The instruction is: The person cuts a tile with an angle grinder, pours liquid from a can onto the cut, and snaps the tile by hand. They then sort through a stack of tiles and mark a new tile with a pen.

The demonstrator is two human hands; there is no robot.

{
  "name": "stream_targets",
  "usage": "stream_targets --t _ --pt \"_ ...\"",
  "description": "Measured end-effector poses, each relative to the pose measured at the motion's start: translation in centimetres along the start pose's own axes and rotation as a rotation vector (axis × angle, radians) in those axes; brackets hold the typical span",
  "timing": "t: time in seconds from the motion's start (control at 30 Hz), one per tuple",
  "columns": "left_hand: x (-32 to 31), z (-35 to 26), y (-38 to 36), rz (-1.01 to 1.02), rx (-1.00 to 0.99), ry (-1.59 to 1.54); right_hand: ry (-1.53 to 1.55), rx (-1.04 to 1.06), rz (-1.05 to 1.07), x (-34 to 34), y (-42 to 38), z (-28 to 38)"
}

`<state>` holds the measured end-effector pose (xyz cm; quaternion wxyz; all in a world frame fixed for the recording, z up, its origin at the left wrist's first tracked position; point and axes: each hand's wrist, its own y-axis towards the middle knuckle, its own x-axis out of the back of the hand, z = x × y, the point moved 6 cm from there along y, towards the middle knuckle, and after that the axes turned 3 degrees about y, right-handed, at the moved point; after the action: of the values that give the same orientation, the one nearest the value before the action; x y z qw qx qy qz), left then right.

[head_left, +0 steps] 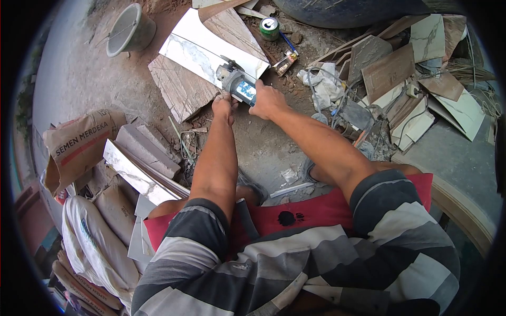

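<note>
An angle grinder (243,88) with a blue-and-grey body lies across the near edge of a white marbled tile (197,52). My right hand (269,101) is wrapped round the grinder's rear body. Close beside its head, my left hand (224,107) is closed at the tile's near edge; what its fingers grip is hidden. A dark line runs lengthwise along the tile, and the grinder's head (230,66) sits near its right part. Beneath the tile lies a rough, grooved stone-coloured slab (182,95).
A grey bucket (138,36) stands upper left, and a green can (269,29) beyond the tile. Stacked tile pieces (390,72) and cables (314,87) lie right. Left are a cement bag (84,145), cut tiles (138,171) and a white sack (95,237).
</note>
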<state>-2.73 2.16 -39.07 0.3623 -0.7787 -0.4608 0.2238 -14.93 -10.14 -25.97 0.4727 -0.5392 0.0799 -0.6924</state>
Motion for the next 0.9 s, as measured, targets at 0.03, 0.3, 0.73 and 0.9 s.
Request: stream_targets --t 0.03,0.3,0.73,0.9 --pt "0.1 0.0 0.0 -0.002 -0.004 -0.011 0.000 0.002 0.000 0.0 -0.1 0.0" --pt "0.0 -0.1 0.2 0.001 -0.003 -0.007 -0.016 -0.009 0.006 0.1 -1.0 -0.6" --pt "-0.1 -0.1 0.2 0.003 0.045 0.027 -0.036 -0.024 0.017 0.2 -2.4 -2.2" --pt "-0.2 -0.1 0.3 0.003 0.024 -0.004 -0.047 -0.027 0.019 0.1 -2.9 -2.8"
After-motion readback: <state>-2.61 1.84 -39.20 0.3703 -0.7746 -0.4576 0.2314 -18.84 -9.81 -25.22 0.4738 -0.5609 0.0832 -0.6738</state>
